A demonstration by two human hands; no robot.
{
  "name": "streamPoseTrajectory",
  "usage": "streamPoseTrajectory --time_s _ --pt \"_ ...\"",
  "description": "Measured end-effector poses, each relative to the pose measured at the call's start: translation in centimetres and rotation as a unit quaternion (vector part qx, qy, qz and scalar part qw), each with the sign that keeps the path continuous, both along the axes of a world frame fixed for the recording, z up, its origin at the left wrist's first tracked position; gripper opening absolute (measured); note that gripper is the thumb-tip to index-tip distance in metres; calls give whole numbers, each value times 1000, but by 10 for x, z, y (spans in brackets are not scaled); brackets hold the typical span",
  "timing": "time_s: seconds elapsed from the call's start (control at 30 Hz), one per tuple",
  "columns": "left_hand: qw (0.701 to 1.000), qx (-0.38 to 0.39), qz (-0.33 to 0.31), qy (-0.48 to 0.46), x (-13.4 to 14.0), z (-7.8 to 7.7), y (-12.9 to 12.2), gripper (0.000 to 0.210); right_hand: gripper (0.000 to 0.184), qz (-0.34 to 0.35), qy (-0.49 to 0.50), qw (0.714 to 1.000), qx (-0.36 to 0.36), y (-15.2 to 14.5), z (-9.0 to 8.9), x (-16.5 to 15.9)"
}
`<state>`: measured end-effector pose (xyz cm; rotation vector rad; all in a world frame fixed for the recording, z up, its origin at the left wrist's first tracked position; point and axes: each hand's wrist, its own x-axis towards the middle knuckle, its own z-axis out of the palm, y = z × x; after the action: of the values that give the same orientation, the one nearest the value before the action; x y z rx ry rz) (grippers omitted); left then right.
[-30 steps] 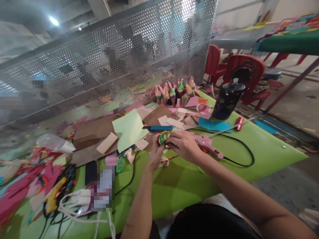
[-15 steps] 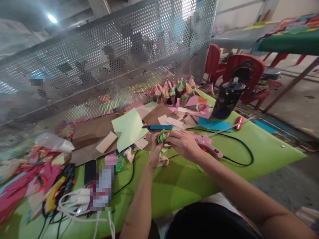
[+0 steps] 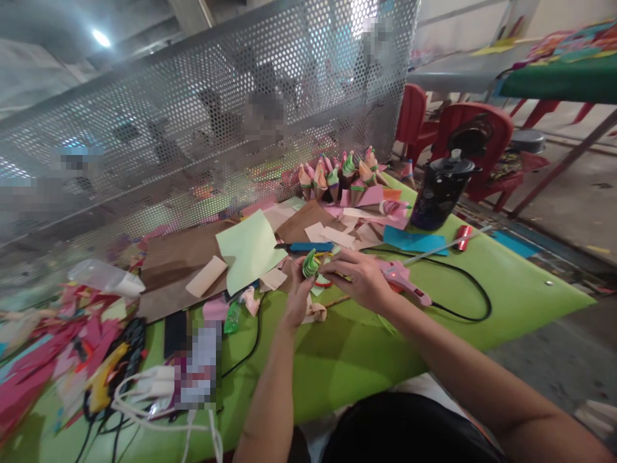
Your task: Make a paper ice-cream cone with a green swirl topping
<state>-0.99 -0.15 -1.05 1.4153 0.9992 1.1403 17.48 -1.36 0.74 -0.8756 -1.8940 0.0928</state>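
A small green paper ice-cream swirl (image 3: 310,264) stands upright in my left hand (image 3: 299,297), whose fingers are wrapped round its lower part. Close on its right side is my right hand (image 3: 361,278), thumb and fingers pinched together. Whether a small piece sits in that pinch is hidden. Behind the hands lies a blue-handled tool (image 3: 311,247). Partly covered by my right fingers is a red ring (image 3: 322,281) on the table. A pink glue gun (image 3: 400,276) rests just beyond my right wrist.
Finished paper ice-cream cones (image 3: 337,173) stand in a group at the back. A black tumbler (image 3: 441,196) and a red cylinder (image 3: 463,238) are at the right. Paper scraps (image 3: 91,328), cables and white plugs (image 3: 159,381) crowd the left. A perforated metal screen (image 3: 202,135) runs behind.
My right fingers have drawn slightly back from the paper swirl, so more of its green layers show. The swirl now points more upright in my left hand.
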Motion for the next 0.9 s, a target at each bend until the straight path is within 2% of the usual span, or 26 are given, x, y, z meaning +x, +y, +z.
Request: streamPoseTrajectory --time_s 0.2,0.3,0.53,0.73,0.9 --pt "1000 4 -7 -20 -3 -10 5 31 17 -14 -5 1000 -4 -2 3 -1" --pt "999 -21 -14 -48 -4 -15 7 36 17 -12 -7 1000 4 -3 4 -2" --pt "998 -39 -25 -35 -3 -11 6 42 17 -11 -26 999 23 -5 4 -5" --pt "997 -50 -48 -19 -4 -18 7 53 15 -20 -19 999 24 -3 -1 -6" --pt "998 -29 -31 50 -3 -6 -1 53 14 -37 -38 998 13 -1 -6 -6"
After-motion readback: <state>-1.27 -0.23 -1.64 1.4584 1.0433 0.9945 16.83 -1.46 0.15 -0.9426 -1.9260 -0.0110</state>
